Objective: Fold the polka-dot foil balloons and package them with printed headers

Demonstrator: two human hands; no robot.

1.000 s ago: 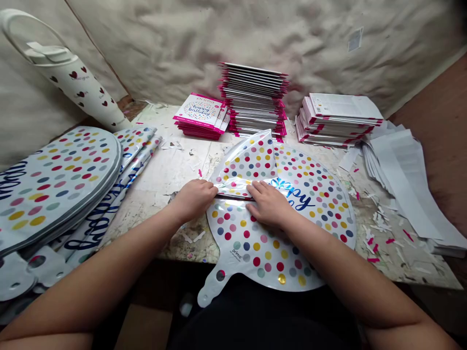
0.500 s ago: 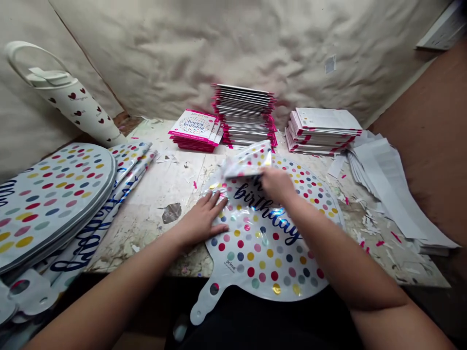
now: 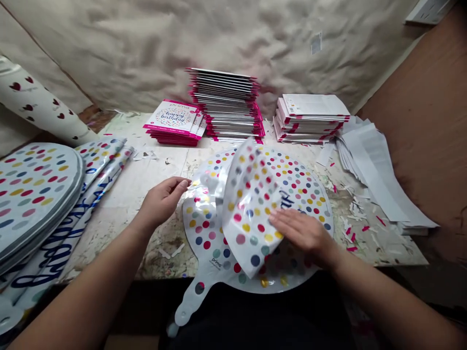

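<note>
A flat, polka-dotted foil balloon [image 3: 207, 228] lies in front of me, its narrow tail [image 3: 189, 301] hanging past the table's front edge. On top of it stands a creased, dotted foil fold [image 3: 248, 209], partly raised. Whether this is a second balloon or part of the same one, I cannot tell. My right hand [image 3: 306, 236] grips the fold's right side, fingers stretched over it and thumb hidden. At the balloon's left edge, my left hand [image 3: 162, 199] is closed in a pinch, its fingertips on the rim.
More flat balloons [image 3: 40, 189] are piled at left, beside a white tumbler with hearts [image 3: 47, 102]. Along the back are "happy birthday" packets [image 3: 173, 119], a tall packet stack [image 3: 226, 104] and another stack [image 3: 314, 116]. White paper sheets [image 3: 379, 170] and scraps [image 3: 355, 211] lie at right.
My right hand has drawn the foil fold down toward me, and the fold has spread wider. My left hand has gone from lying flat on the balloon to pinching its left edge.
</note>
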